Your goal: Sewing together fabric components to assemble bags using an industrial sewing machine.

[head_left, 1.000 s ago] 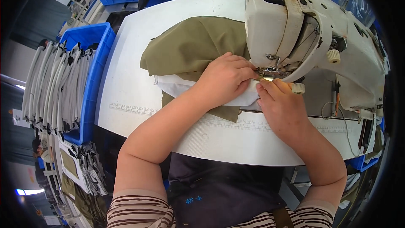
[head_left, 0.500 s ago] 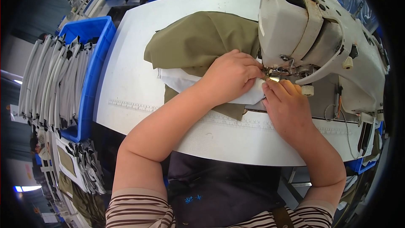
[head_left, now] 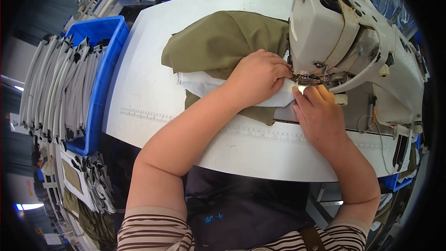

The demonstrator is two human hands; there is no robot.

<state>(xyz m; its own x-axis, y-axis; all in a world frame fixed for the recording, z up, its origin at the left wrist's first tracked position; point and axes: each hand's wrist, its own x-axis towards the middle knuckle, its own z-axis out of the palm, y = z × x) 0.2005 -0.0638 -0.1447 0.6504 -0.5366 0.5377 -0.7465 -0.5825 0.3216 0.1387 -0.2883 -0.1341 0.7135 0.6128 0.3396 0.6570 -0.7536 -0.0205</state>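
1. Head view: the left hand [head_left: 258, 76] lies flat, fingers together, pressing the white cloth [head_left: 204, 86] on the green cloth [head_left: 223, 42], right by the needle of the sewing machine [head_left: 353, 46].
2. The right hand [head_left: 318, 114] rests flat just beside it, holding nothing.
3. To sew well, keep both cloths smooth, push slowly, and keep fingertips away from the needle.
4. Since the earlier picture, both hands stayed at the needle; the machine looks nearer.
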